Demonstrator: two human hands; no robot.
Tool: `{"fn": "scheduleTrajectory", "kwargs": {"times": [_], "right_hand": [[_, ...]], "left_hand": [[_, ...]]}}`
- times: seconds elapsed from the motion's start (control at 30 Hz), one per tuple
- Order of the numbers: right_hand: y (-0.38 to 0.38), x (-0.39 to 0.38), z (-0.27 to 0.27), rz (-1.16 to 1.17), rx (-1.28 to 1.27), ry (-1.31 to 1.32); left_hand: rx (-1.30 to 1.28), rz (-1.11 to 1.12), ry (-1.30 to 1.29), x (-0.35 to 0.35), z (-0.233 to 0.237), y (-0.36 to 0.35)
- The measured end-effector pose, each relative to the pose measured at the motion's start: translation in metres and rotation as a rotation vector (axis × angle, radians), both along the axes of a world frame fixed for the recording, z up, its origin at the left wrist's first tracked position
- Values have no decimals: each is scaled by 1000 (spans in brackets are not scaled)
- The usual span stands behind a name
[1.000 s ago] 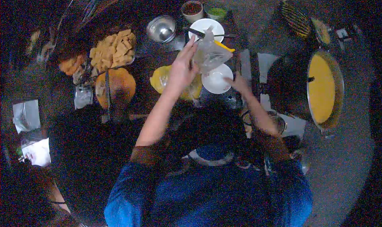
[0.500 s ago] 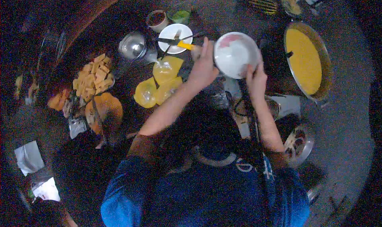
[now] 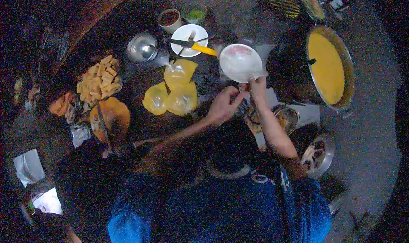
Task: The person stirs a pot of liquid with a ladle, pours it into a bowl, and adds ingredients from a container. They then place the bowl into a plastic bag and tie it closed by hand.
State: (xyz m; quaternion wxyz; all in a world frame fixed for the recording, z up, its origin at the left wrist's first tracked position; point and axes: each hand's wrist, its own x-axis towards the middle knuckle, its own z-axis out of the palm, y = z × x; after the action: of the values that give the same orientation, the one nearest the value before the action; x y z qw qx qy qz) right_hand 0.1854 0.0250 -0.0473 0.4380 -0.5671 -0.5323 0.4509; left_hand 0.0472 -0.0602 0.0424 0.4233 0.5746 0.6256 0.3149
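Observation:
A white bowl (image 3: 241, 64) with a reddish pattern is in front of me, and thin clear plastic (image 3: 267, 52) shows around its rim. At the bowl's near edge, my right hand (image 3: 258, 88) has its fingers closed on the rim and the plastic. Just below and left of it, my left hand (image 3: 226, 103) is curled with fingertips pinched together; what is between them is too blurred to make out. Left of the bowl, a yellow-handled knife (image 3: 203, 49) lies across a white plate (image 3: 177, 34) with a fork. Several yellow-filled plastic bags (image 3: 181, 99) lie left of my hands.
A large pan of yellow mixture (image 3: 326, 68) stands at right. At left are a pile of cut chunks (image 3: 100, 81), a metal bowl (image 3: 142, 47) and an orange piece (image 3: 117, 119) under another person's knife. Near my right forearm sits a metal pot (image 3: 286, 118).
The bowl has moved slightly left and nearer me, with plastic now visible around it. My left hand has come down from beside the knife handle to beneath the bowl, near my right hand.

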Motion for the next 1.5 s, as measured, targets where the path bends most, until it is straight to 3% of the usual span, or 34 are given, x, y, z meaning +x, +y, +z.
{"fn": "scheduleTrajectory", "kwargs": {"times": [0.03, 0.07, 0.17, 0.2, 0.3, 0.33, 0.43, 0.47, 0.57, 0.6, 0.73, 0.83, 0.93, 1.03, 1.07, 1.17, 1.23, 1.3, 1.4, 1.43, 1.5], "right_hand": [[-1, -10, -1, -38, -24, 60], [-9, -21, 26, -45, 59, -94], [-10, -38, -14, 1, 26, -135], [-12, -44, -14, 8, 48, -212], [-15, -51, -10, 206, -12, -225], [-13, -50, 13, 293, -177, -167], [-19, -57, 78, 13, 365, -475], [-21, -55, 108, 74, 184, -696], [-15, -66, 113, 200, 713, -977], [-7, -75, 104, 206, 761, -1009], [-15, -94, 104, 448, 105, -540], [-38, -82, 145, 504, 171, -581], [-29, -71, 181, 88, 876, -726], [2, -75, 133, 163, 735, -762], [5, -70, 130, 714, 173, -803], [1, -44, 153, 493, 446, -715], [12, -5, 189, 310, 608, -558], [36, 44, 206, 50, 781, -525], [108, 153, 166, -396, 707, -614], [131, 184, 154, -437, 648, -730], [179, 238, 106, -452, 704, -817]], "left_hand": [[-80, 159, -110, 8, -22, -2], [-161, 318, -221, 11, -37, -2], [69, 534, -480, 1, -54, 20], [44, 574, -424, -10, -52, 34], [-32, 621, -927, -17, -39, 34], [-83, 660, -1023, -19, -31, 36], [-24, 777, -1173, -28, -69, 46], [-1, 771, -1088, -32, -78, 45], [11, 735, -895, -42, -91, 44], [-26, 710, -870, -46, -92, 43], [-243, 702, -1026, -49, -78, 35], [-243, 474, -1110, -60, -109, 30], [-100, 624, -1039, -46, -97, 36], [-211, 556, -898, -43, -82, 48], [-197, 543, -937, -39, -84, 55], [-169, 471, -1100, -19, -77, 78], [-165, 393, -1259, -12, -29, 83], [-204, 548, -1069, -10, -15, 94], [-162, 602, -987, 6, -4, 117], [-53, 561, -980, 15, -7, 124], [-176, 649, -868, 33, -4, 131]]}}
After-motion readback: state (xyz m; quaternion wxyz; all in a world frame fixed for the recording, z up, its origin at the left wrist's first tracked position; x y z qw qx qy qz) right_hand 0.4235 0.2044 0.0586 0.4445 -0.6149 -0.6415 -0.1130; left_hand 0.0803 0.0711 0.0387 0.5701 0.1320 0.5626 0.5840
